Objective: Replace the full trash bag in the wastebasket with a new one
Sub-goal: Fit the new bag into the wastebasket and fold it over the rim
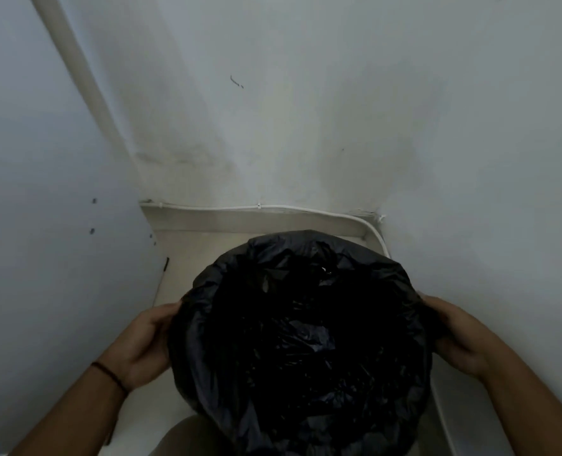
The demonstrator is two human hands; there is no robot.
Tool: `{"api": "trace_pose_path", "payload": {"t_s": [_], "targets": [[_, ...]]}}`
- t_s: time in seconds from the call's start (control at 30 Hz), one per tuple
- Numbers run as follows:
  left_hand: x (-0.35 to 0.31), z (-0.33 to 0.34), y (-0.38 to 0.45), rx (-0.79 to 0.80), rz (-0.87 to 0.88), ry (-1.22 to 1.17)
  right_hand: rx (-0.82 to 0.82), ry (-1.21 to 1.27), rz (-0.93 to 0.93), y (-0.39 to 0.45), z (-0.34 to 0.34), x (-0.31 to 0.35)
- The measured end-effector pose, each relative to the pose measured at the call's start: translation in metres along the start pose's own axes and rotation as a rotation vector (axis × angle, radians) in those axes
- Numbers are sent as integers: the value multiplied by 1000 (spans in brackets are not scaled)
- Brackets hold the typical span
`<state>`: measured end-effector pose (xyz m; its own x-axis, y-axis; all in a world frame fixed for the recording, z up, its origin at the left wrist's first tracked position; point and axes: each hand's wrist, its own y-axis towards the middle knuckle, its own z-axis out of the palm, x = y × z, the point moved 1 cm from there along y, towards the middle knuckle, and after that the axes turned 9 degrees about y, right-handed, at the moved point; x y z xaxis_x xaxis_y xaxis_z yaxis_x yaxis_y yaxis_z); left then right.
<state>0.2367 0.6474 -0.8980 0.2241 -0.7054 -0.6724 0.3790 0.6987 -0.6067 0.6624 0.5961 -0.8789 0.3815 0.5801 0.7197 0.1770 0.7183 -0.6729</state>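
A black trash bag [299,340] is stretched over the round mouth of the wastebasket, which it hides completely. Its plastic is crumpled and dark inside, with a small pale scrap near the far side. My left hand [141,343] grips the bag's folded edge on the left side of the rim. My right hand [460,334] grips the bag's edge on the right side. Both hands have fingers curled into the plastic. A dark band circles my left wrist.
The wastebasket stands on a pale floor [187,258] in a narrow corner between white walls. A white cable [273,208] runs along the skirting at the back and bends down at the right. A white pipe [75,60] climbs the left corner.
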Motion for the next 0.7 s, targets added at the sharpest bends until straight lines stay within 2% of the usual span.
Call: {"api": "trace_pose_path", "payload": {"t_s": [0.07,0.13,0.3,0.4,0.57,0.7], "targets": [[14,7,-11,-15,27,-50,-25,139,37,-11,0,-6],[24,22,-22,-75,64,-80,-37,172,73,-26,5,-14],[42,43,-31,-193,135,-106,-103,97,79,-59,27,-46],[47,50,-24,-286,174,-59,-240,24,-23,-67,41,-51],[32,54,-2,-424,176,10,-326,-136,-128,-46,45,-51],[29,55,1,-447,177,8,-332,-54,-92,-51,45,-53]]}}
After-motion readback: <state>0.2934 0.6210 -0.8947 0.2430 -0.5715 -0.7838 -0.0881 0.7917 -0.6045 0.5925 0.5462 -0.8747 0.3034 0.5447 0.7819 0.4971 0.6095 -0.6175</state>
